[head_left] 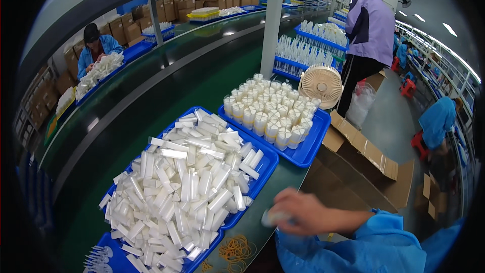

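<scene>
My right hand (pixel 303 213) is smeared by motion beside the table's near edge, its fingers curled round a small whitish, partly clear piece (pixel 275 218) whose kind I cannot make out. My left hand does not show. To the left of the hand, a blue tray (pixel 270 164) is heaped with white oblong pieces (pixel 189 187) in clear wrapping. Behind it, a second blue tray (pixel 303 159) holds upright round bundles (pixel 273 114) of white pieces, some with a yellowish band. A loose pile of yellow rubber bands (pixel 235 254) lies on the table below the hand.
A beige fan (pixel 321 87) stands by the far tray, near a grey post (pixel 273 25). Open cardboard boxes (pixel 364 146) stand at the right. Clear-stemmed pieces (pixel 98 259) lie at the lower left. A person in lilac (pixel 374 25) stands ahead; another in blue (pixel 96 53) works across the conveyor.
</scene>
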The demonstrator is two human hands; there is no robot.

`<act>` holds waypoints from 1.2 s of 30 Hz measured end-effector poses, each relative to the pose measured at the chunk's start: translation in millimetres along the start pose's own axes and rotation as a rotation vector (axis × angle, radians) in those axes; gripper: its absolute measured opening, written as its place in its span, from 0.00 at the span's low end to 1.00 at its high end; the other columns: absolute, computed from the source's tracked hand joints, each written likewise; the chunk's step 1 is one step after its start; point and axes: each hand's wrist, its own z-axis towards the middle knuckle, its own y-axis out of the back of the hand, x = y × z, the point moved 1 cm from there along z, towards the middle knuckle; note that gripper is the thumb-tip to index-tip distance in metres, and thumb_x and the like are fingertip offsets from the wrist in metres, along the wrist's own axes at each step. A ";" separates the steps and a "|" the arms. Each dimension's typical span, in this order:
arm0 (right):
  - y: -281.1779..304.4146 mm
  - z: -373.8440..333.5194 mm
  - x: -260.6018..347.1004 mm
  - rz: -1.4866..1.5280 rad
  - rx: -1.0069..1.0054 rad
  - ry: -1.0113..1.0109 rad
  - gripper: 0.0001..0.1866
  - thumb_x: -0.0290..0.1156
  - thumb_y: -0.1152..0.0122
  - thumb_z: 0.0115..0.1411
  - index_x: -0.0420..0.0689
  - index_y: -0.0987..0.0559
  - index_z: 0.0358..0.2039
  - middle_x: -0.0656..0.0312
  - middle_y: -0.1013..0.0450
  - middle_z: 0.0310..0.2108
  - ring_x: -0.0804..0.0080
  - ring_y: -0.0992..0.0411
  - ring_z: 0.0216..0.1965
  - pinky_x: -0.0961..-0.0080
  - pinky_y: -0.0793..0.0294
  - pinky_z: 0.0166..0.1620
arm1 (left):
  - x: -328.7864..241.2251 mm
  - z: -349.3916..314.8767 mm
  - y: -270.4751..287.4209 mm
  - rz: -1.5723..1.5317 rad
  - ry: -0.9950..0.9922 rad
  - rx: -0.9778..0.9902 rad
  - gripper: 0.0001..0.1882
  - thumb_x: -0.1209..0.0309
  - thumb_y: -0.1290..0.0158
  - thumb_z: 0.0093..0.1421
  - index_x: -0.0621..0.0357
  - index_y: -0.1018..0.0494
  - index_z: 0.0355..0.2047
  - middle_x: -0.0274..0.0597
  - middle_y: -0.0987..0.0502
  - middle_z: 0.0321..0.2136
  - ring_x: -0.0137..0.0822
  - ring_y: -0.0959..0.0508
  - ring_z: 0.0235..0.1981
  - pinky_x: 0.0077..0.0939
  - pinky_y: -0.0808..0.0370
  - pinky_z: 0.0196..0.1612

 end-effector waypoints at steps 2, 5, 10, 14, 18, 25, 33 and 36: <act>26.7 2.2 -21.8 -0.130 -0.294 -0.021 0.19 0.30 0.39 0.49 0.43 0.32 0.42 0.54 0.32 0.36 0.56 0.29 0.30 0.66 0.27 0.29 | -2.2 -2.6 7.8 -0.050 0.150 0.176 0.20 0.71 0.48 0.52 0.65 0.32 0.45 0.62 0.32 0.44 0.58 0.32 0.45 0.43 0.34 0.48; 49.6 5.7 -61.4 -0.325 -0.428 -0.332 0.18 0.28 0.42 0.52 0.42 0.33 0.43 0.52 0.32 0.36 0.54 0.29 0.32 0.65 0.29 0.31 | -1.6 -1.9 12.8 -0.034 0.268 0.290 0.21 0.71 0.49 0.53 0.68 0.34 0.47 0.66 0.35 0.47 0.60 0.35 0.49 0.44 0.37 0.53; 45.8 17.4 -97.9 -0.523 -0.285 -0.269 0.16 0.29 0.43 0.53 0.42 0.33 0.42 0.52 0.34 0.37 0.53 0.30 0.33 0.64 0.29 0.32 | 4.5 3.8 7.4 -0.040 0.168 0.285 0.18 0.72 0.49 0.53 0.69 0.32 0.43 0.64 0.31 0.43 0.58 0.33 0.46 0.44 0.35 0.50; 23.9 20.3 -114.1 -0.587 -0.124 -0.305 0.16 0.31 0.41 0.52 0.42 0.32 0.40 0.54 0.34 0.38 0.53 0.30 0.33 0.63 0.28 0.32 | 20.2 -6.1 -7.1 0.007 0.082 0.310 0.15 0.73 0.50 0.52 0.67 0.30 0.40 0.57 0.28 0.36 0.54 0.30 0.41 0.43 0.33 0.46; 26.2 23.4 -109.8 -0.582 -0.027 -0.411 0.17 0.34 0.40 0.52 0.43 0.30 0.41 0.53 0.35 0.40 0.54 0.30 0.36 0.62 0.28 0.35 | -0.2 -1.7 18.1 0.021 0.106 0.266 0.11 0.74 0.51 0.53 0.65 0.28 0.36 0.53 0.27 0.33 0.51 0.30 0.38 0.42 0.34 0.44; 38.6 65.0 -19.5 -0.435 -0.281 -0.217 0.27 0.32 0.35 0.47 0.48 0.29 0.49 0.48 0.37 0.48 0.52 0.33 0.44 0.65 0.31 0.45 | -4.7 -29.9 68.3 -0.087 0.095 -0.038 0.07 0.76 0.50 0.55 0.66 0.29 0.34 0.54 0.28 0.33 0.52 0.30 0.37 0.40 0.34 0.46; -29.1 139.3 55.4 -0.134 0.029 0.335 0.24 0.33 0.37 0.46 0.45 0.29 0.46 0.57 0.32 0.40 0.62 0.34 0.42 0.66 0.34 0.44 | -95.6 -46.3 89.0 -1.257 0.510 -0.288 0.07 0.79 0.54 0.60 0.63 0.37 0.39 0.45 0.29 0.33 0.33 0.27 0.34 0.24 0.29 0.40; -63.7 161.7 63.2 -0.343 0.088 0.409 0.18 0.34 0.38 0.47 0.44 0.26 0.39 0.58 0.31 0.34 0.63 0.33 0.38 0.67 0.34 0.40 | -135.6 -54.4 78.6 -1.597 0.465 -0.259 0.07 0.82 0.54 0.58 0.63 0.38 0.37 0.47 0.30 0.37 0.36 0.25 0.36 0.29 0.27 0.42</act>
